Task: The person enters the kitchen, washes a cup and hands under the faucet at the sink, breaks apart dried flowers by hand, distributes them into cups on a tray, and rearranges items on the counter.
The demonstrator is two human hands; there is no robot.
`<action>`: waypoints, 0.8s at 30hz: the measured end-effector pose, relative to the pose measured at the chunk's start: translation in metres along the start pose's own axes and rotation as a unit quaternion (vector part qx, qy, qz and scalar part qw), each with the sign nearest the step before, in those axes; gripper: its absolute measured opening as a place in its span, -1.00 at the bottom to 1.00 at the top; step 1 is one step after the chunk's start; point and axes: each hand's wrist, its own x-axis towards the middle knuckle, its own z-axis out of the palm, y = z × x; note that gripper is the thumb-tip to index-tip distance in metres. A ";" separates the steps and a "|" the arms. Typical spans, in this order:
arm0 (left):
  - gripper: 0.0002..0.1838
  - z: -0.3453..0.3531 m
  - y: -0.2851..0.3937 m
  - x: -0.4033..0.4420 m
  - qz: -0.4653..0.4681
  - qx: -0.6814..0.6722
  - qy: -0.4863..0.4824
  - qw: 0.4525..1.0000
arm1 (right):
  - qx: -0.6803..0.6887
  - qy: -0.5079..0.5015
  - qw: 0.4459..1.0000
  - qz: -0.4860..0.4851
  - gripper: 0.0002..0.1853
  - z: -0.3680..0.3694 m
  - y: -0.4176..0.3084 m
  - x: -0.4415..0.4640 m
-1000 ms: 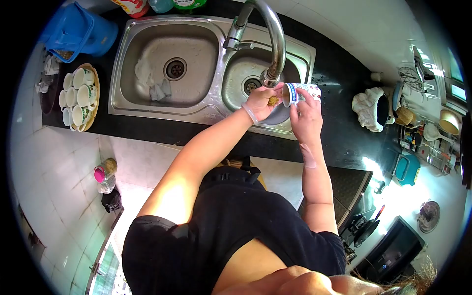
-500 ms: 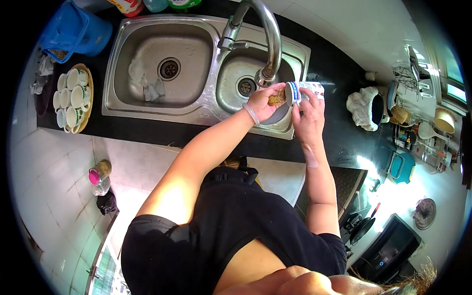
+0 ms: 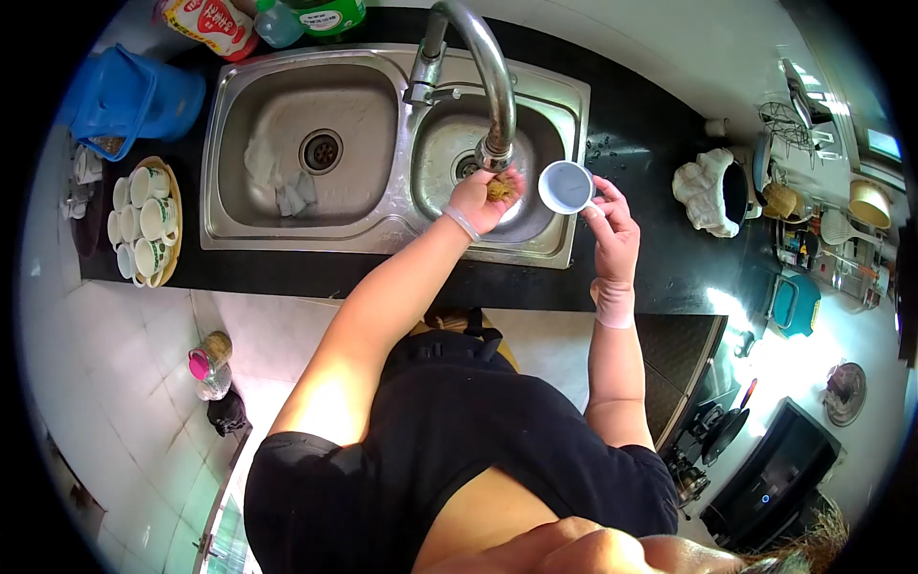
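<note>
Palm up under the faucet (image 3: 494,77), my left hand (image 3: 481,204) holds a small yellow-brown scrubber (image 3: 500,189) over the smaller sink basin (image 3: 535,143). My right hand (image 3: 613,228) pinches the handle side of a white cup (image 3: 566,187) near the basin's right edge. The cup's mouth faces up toward me, and its pale inside shows. A gap separates the cup from the scrubber. I cannot tell whether water is running.
On the left, several white cups (image 3: 150,222) stand in a round tray (image 3: 170,247) beside a blue bucket (image 3: 172,100). A white cloth (image 3: 297,194) lies in the larger basin (image 3: 368,115). Bottles (image 3: 325,16) line the back. A white bundled cloth (image 3: 705,194) sits at the right.
My hands have moved apart, with the scrubber now away from the cup. The cup has turned so its mouth faces up toward me. The camera view has shifted slightly.
</note>
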 end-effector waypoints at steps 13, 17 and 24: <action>-0.60 0.020 0.052 0.010 0.136 0.157 0.079 0.975 | 0.161 0.000 0.981 0.112 -0.85 0.018 0.075 -0.013; -0.54 0.023 0.053 0.002 0.111 0.162 0.088 0.977 | 0.176 0.011 0.977 0.124 -0.85 0.025 0.077 -0.015; -0.46 0.019 0.049 0.000 0.139 0.251 0.107 0.952 | 0.186 0.021 0.970 0.155 -0.87 0.031 0.090 -0.014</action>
